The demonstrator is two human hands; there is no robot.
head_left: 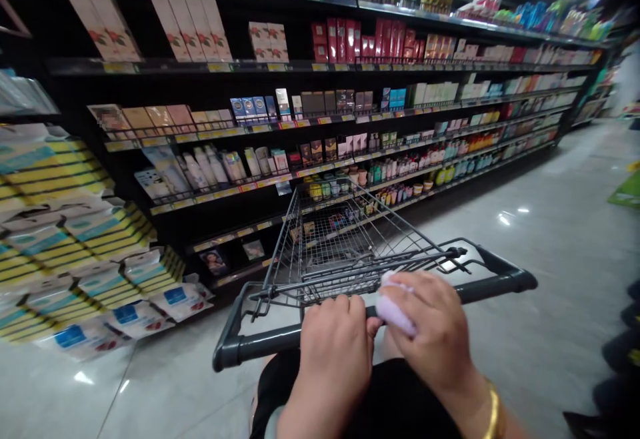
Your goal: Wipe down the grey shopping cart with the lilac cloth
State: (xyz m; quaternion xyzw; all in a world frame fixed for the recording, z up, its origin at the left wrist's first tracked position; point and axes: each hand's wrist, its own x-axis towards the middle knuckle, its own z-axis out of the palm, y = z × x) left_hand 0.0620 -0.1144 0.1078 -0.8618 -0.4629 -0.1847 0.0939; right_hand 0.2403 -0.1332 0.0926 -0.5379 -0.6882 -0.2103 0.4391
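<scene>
My left hand (333, 339) is closed round the dark handle bar (265, 342) of a wire shopping cart (345, 245). My right hand (430, 329) rests on the same bar just to the right, fingers curled round a small pale lilac object (393, 309); what it is I cannot make out. A gold bangle (493, 412) sits on my right wrist. The cart's basket looks bare of goods and points toward the shelves.
Long black shelving (320, 65) with boxes, tubes and bottles runs along the left and ahead. Stacked yellow, blue and white packs (75, 252) fill the near left. Glossy grey floor (550, 239) stretches to the right, with dark shapes (620, 359) at the right edge.
</scene>
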